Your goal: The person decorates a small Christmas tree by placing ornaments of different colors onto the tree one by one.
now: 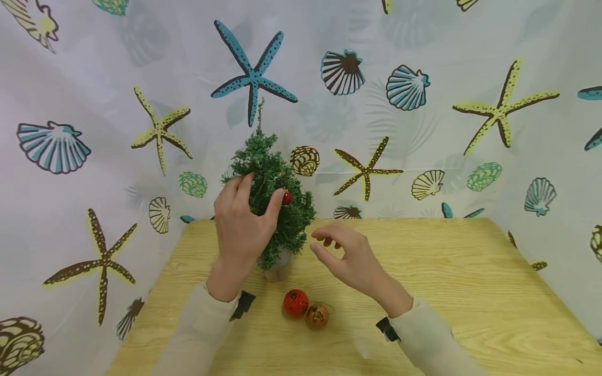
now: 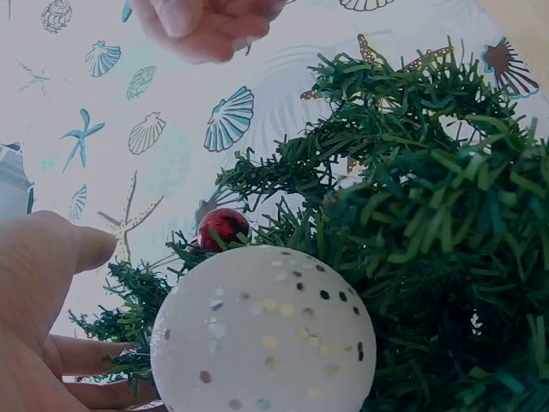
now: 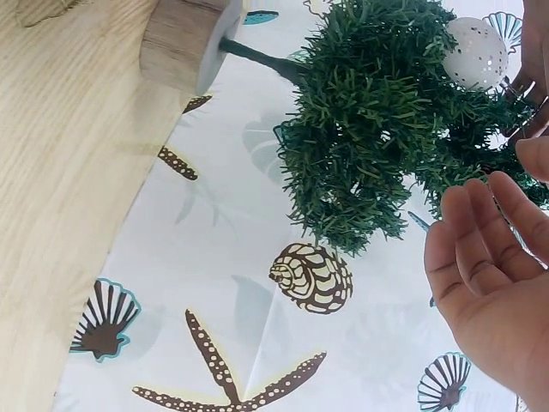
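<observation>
The tree, a small green artificial one [image 1: 258,151], stands upright on the tabletop [image 1: 414,277], left of its middle and toward the far edge. Its thin trunk rises from a wood-grained base [image 3: 182,47], seen most clearly in the right wrist view.

Left hand [image 1: 244,216]: at the tree's left side, fingers among the branches. Thumb and fingers are set apart, with the branch tips between them; no tight grip is visible. In the head view the thumb tip appears right beside a small red ball [image 1: 288,198], but the left wrist view shows a gap between the two.

A white ball with shiny dots [image 2: 263,330] sits against the foliage, near the small red ball (the left hand hides it from the head camera).

Right hand [image 1: 350,253]: raised near the tree's lower right side, clear of the branches. Its fingers are loosely bent, the thumb apart from them, and it holds nothing.

On the tabletop in front of the base lie a larger red ball [image 1: 296,303] and a gold ball [image 1: 317,315], side by side. Behind hangs a white curtain [image 1: 437,141] printed with starfish and shells. Both sleeves [image 1: 195,326] are cream-coloured.
</observation>
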Available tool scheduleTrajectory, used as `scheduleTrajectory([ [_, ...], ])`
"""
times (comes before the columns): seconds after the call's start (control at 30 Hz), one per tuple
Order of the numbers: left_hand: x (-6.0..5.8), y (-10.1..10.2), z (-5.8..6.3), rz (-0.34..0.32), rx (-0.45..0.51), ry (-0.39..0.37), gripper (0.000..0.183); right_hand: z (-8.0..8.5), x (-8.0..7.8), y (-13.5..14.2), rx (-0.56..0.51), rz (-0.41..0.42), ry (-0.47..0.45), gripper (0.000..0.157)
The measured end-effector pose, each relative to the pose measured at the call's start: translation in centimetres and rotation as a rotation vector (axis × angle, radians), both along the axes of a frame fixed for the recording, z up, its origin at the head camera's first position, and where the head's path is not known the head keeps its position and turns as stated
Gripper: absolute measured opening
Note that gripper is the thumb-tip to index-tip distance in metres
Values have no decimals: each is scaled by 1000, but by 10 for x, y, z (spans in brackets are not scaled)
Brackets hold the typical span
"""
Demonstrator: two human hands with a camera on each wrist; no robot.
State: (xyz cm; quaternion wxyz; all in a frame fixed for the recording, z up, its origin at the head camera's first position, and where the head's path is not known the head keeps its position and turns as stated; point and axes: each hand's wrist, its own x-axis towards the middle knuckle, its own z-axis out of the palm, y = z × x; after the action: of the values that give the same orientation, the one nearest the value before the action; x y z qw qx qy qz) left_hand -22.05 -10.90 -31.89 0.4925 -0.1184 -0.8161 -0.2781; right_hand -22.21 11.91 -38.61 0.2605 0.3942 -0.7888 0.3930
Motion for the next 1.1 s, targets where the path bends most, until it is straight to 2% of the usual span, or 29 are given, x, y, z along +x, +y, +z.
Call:
scheduleTrajectory([
  [0.27,-2,-1,-2,-26,13,-13,60,-16,11,4,34,-1,-68,20],
  [0.7,-4,-1,-5,-63,40,-39,57,-63,22,5,105,11,-160,19],
  [1.1,-3,-2,-5,-76,56,-43,55,-85,29,1,240,-20,-210,17],
])
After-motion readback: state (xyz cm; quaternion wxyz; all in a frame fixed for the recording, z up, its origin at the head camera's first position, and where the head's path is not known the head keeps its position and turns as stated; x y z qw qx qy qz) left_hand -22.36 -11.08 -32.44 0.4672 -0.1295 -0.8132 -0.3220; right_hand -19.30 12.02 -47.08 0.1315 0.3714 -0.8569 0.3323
